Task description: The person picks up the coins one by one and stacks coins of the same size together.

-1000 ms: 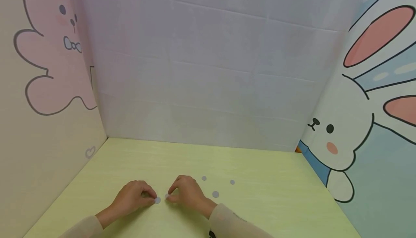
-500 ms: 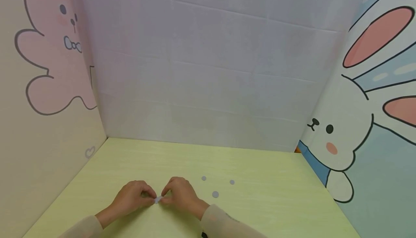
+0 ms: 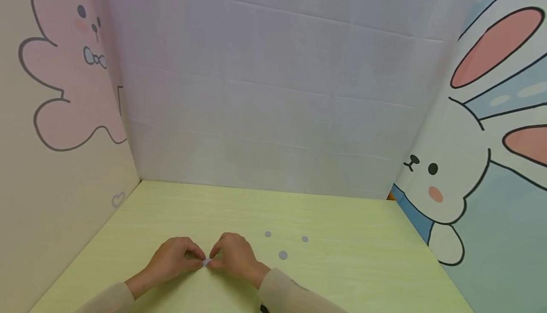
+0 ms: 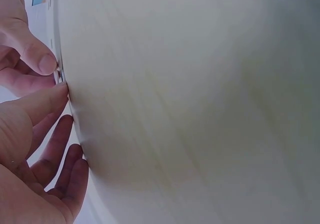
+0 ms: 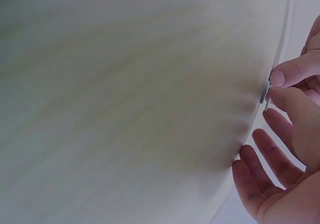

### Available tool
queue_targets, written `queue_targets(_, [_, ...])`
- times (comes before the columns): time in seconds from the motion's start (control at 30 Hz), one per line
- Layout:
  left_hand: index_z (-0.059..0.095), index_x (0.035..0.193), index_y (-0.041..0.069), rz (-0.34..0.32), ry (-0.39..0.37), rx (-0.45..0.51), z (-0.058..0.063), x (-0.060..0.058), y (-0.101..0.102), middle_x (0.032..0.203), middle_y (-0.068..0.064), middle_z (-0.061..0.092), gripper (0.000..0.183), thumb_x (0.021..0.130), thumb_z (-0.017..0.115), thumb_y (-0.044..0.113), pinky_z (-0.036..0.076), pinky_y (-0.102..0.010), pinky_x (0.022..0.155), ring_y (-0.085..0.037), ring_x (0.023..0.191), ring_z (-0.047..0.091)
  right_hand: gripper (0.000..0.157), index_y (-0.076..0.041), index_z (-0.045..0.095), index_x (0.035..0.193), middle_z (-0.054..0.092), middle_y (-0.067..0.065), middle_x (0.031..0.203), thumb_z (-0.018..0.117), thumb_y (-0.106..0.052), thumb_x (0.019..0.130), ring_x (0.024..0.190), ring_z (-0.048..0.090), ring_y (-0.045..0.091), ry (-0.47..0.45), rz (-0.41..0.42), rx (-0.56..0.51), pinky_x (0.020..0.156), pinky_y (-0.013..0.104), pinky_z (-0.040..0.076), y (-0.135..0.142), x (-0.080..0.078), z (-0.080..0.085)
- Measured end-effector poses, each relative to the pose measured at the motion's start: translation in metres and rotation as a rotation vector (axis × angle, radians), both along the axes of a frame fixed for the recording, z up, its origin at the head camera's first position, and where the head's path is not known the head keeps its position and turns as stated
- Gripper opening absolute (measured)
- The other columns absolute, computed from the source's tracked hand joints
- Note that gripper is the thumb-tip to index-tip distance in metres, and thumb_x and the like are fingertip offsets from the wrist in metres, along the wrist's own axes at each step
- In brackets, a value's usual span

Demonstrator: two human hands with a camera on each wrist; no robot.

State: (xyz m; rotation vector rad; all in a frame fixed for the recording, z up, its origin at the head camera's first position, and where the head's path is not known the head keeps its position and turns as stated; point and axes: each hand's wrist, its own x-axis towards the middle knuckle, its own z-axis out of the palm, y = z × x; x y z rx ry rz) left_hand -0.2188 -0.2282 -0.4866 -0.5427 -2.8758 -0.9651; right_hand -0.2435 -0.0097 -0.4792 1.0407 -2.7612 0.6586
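Two small silvery coins [image 3: 207, 262] overlap on the table between my hands, partly hidden by fingertips in the head view. My left hand [image 3: 173, 257] holds the lower coin at its edge with thumb and forefinger. From the other side my right hand [image 3: 236, 254] pinches the second coin, which lies tilted over the first. In the right wrist view the coins [image 5: 265, 92] appear edge-on between the thumbs and fingertips. The left wrist view shows the fingertips of both hands meeting there, other fingers of the left hand resting at the tabletop.
To the right of my hands, a larger coin [image 3: 283, 255] and two smaller coins, one nearer the middle [image 3: 268, 234] and one farther right [image 3: 305, 239], lie flat on the pale yellow table [image 3: 350, 265]. A white sheet [image 3: 265, 90] hangs behind; cartoon-printed panels flank both sides.
My right hand has moved left, bringing its coin from a short gap away onto the coin at my left hand. The left hand and the three other coins have stayed put.
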Motion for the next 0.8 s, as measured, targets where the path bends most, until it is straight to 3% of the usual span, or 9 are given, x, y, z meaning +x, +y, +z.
queue_targets(0.8, [0.081, 0.085, 0.034, 0.004, 0.034, -0.028, -0.0015, -0.0011, 0.0016, 0.089, 0.023, 0.071, 0.015, 0.08, 0.094, 0.028, 0.052, -0.029, 0.076, -0.005, 0.087, 0.066, 0.009, -0.025, 0.087, 0.087, 0.073, -0.013, 0.089, 0.091, -0.033, 0.086, 0.083, 0.057, 0.001, -0.024, -0.055, 0.033, 0.071, 0.017, 0.047, -0.0029, 0.0037, 0.001])
